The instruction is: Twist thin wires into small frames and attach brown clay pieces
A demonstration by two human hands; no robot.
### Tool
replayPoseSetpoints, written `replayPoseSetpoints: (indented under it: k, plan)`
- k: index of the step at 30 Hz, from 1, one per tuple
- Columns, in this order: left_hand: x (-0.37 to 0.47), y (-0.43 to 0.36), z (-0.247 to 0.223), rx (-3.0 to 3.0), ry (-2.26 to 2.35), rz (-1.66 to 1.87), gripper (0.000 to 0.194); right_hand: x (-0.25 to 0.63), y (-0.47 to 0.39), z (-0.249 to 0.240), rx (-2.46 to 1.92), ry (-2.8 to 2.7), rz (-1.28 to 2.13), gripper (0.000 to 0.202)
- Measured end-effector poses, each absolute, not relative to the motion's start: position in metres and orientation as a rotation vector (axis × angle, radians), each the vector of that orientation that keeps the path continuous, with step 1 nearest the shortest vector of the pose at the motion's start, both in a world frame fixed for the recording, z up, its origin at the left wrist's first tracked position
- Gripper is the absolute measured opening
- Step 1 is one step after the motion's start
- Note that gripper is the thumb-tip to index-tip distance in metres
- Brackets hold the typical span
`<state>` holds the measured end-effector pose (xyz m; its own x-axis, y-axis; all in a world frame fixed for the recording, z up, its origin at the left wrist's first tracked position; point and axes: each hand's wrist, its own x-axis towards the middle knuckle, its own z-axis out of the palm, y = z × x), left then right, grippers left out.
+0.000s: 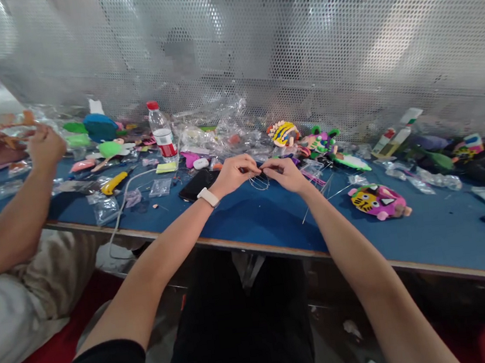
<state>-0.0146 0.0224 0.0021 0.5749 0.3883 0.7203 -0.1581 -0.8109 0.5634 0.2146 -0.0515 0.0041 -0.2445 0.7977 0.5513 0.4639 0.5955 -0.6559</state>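
Over the blue table, my left hand and my right hand pinch close together, fingertips almost meeting. A thin, pale loop of wire or thread hangs from between them. Something small and dark shows at the fingertips, too small to name. Beside my left wrist lies a black phone, partly covered by that hand. Several thin, straight wires lie to the right of my right hand. A pink and yellow animal-faced foam piece rests further right.
A red-capped bottle stands behind the phone, near crumpled plastic bags. A yellow-handled cutter and a white cable lie left. A perforated metal panel closes the back. At far left, a co-worker's hands hold an orange piece.
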Motion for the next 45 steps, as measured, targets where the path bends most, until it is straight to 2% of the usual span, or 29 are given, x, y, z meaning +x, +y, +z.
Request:
replayPoseSetpoints:
  k: [4, 8, 12, 15, 22, 30, 39, 41, 45]
  plan:
    - [-0.014, 0.025, 0.001, 2.188, 0.259, 1.206, 0.027, 0.209, -0.054, 0.007, -1.006, -1.881, 0.369, 0.022]
    - [-0.013, 0.027, -0.001, 2.107, 0.34, 1.105, 0.017, 0.205, -0.056, 0.009, -1.073, -1.848, 0.267, 0.019]
    - [-0.01, 0.03, -0.004, 1.942, 0.442, 1.036, 0.024, 0.205, -0.057, 0.011, -1.111, -1.848, 0.175, 0.021]
    - [-0.008, 0.031, -0.005, 1.886, 0.514, 1.068, 0.021, 0.204, -0.057, 0.01, -1.115, -1.867, 0.128, 0.022]
    - [-0.007, 0.021, -0.004, 2.211, 0.515, 1.081, 0.02, 0.208, -0.051, 0.004, -1.129, -1.923, -0.021, 0.024]
    - [-0.01, 0.02, -0.002, 2.386, 0.511, 1.075, 0.012, 0.212, -0.051, 0.009, -1.128, -1.898, 0.184, 0.031]
    - [-0.01, 0.016, -0.002, 2.598, 0.384, 1.104, 0.011, 0.214, -0.049, 0.006, -1.102, -1.704, 0.879, 0.056]
    - [-0.007, 0.014, -0.002, 2.552, 0.423, 1.128, 0.012, 0.213, -0.047, 0.004, -1.127, -1.673, 0.843, 0.057]
    - [-0.004, 0.012, -0.005, 2.368, 0.535, 1.168, 0.016, 0.208, -0.048, 0.002, -1.155, -1.675, 0.427, 0.045]
